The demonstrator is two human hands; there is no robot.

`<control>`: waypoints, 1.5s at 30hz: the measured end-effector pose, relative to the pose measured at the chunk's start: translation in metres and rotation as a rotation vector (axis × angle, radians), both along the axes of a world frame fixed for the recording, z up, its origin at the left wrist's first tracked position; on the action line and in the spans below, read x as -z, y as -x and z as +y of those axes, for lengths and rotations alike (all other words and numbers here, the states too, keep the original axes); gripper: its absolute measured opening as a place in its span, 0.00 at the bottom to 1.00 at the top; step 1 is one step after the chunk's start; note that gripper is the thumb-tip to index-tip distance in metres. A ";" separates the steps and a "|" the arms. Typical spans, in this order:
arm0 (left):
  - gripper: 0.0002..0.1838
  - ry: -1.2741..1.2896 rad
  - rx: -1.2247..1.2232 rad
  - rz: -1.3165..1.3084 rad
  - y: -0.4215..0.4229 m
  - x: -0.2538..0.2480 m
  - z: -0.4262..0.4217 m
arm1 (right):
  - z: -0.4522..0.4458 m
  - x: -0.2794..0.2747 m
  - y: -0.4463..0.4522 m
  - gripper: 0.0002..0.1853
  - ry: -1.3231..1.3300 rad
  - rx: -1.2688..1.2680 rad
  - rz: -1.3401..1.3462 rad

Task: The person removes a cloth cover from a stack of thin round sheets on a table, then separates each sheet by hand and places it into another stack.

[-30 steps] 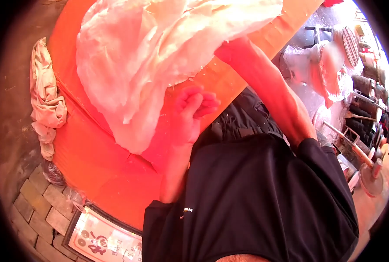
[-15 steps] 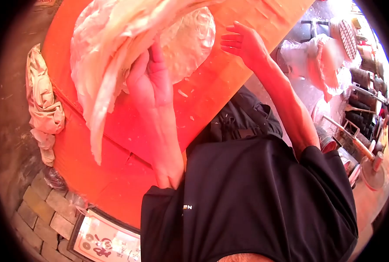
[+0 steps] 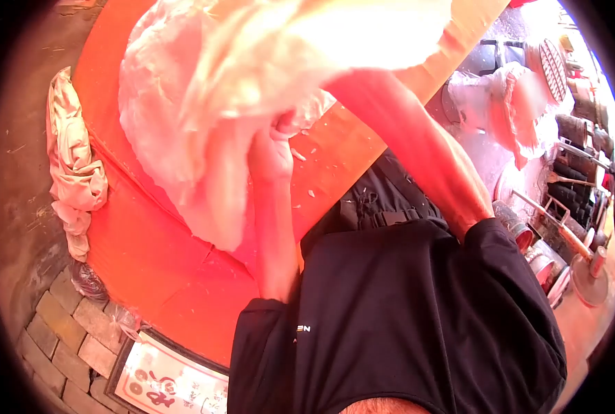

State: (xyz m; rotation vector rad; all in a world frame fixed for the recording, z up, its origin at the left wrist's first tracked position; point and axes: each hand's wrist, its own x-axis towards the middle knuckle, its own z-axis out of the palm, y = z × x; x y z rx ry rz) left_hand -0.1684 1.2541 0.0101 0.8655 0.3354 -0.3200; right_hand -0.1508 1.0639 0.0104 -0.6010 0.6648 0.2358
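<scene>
A big pale, soft sheet, like stretched dough or thin cloth [image 3: 176,103], spreads over the orange-red table [image 3: 149,283]; its upper part is washed out by glare. My left hand [image 3: 273,148] is at the sheet's near edge, partly under a hanging fold, with its fingers mostly hidden. From the right, my right arm reaches up to the sheet, and my right hand [image 3: 349,83] is largely covered by it, its fingers out of sight. Small pale scraps lie on the table beside my left forearm.
Crumpled beige cloth [image 3: 76,152] hangs along the table's left edge. A framed sign [image 3: 169,379] stands at the lower left by the brick paving [image 3: 66,352]. At right are a plastic-covered item [image 3: 493,103], metal pots and a long-handled tool [image 3: 556,221].
The sheet has swung across to the right and spread out. My right hand, bare and open before, has moved left under it. My left hand has shifted slightly right and down.
</scene>
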 end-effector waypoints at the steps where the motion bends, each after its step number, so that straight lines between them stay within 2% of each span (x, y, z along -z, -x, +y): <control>1: 0.14 0.159 -0.042 0.031 -0.010 -0.002 0.000 | -0.002 0.000 -0.001 0.29 0.036 -0.007 0.003; 2: 0.13 0.320 -0.081 0.059 -0.023 -0.004 0.000 | -0.004 -0.002 0.000 0.29 0.069 -0.020 0.007; 3: 0.13 0.430 -0.226 0.112 -0.037 -0.005 -0.003 | -0.007 -0.003 0.003 0.28 0.111 -0.034 0.014; 6: 0.14 0.442 -0.216 0.082 -0.056 -0.017 0.007 | -0.013 -0.009 0.016 0.27 0.242 -0.086 0.039; 11: 0.14 0.244 -0.159 0.059 -0.046 -0.027 0.042 | -0.027 -0.018 0.055 0.24 0.485 -0.275 0.085; 16: 0.15 -0.043 -0.118 0.120 -0.003 -0.016 0.099 | -0.044 -0.041 0.100 0.22 0.705 -0.512 0.190; 20: 0.15 -0.231 -0.102 0.188 0.030 -0.002 0.131 | -0.098 -0.084 0.108 0.20 0.758 -0.472 0.418; 24: 0.16 -0.333 -0.106 0.243 0.049 0.013 0.144 | -0.123 -0.135 0.074 0.20 1.260 -0.297 0.148; 26: 0.16 -0.378 -0.099 0.262 0.056 0.020 0.148 | -0.089 -0.174 0.028 0.18 1.489 -0.252 -0.135; 28: 0.16 -0.402 -0.104 0.269 0.054 0.027 0.147 | -0.056 -0.169 -0.016 0.10 1.569 -0.145 -0.553; 29: 0.16 -0.422 -0.100 0.268 0.055 0.029 0.146 | -0.037 -0.160 -0.041 0.12 1.857 -0.150 -0.829; 30: 0.16 -0.434 -0.097 0.271 0.053 0.032 0.143 | -0.008 -0.159 -0.058 0.14 1.719 -0.215 -0.922; 31: 0.16 -0.447 -0.093 0.273 0.054 0.036 0.141 | 0.017 -0.144 -0.072 0.18 1.829 -0.209 -1.028; 32: 0.16 -0.461 -0.087 0.273 0.053 0.038 0.138 | 0.035 -0.137 -0.079 0.26 1.917 -0.376 -1.037; 34: 0.17 -0.479 -0.077 0.271 0.046 0.045 0.127 | 0.060 -0.110 -0.091 0.33 1.985 -0.523 -0.959; 37: 0.17 -0.509 -0.073 0.268 0.036 0.052 0.111 | 0.059 -0.091 -0.089 0.38 1.995 -0.725 -0.858; 39: 0.17 -0.525 -0.075 0.245 0.029 0.052 0.098 | 0.056 -0.086 -0.087 0.39 1.849 -0.551 -0.892; 45: 0.18 -0.590 -0.055 0.149 -0.003 0.042 0.045 | 0.019 -0.121 -0.077 0.39 1.732 -0.473 -0.990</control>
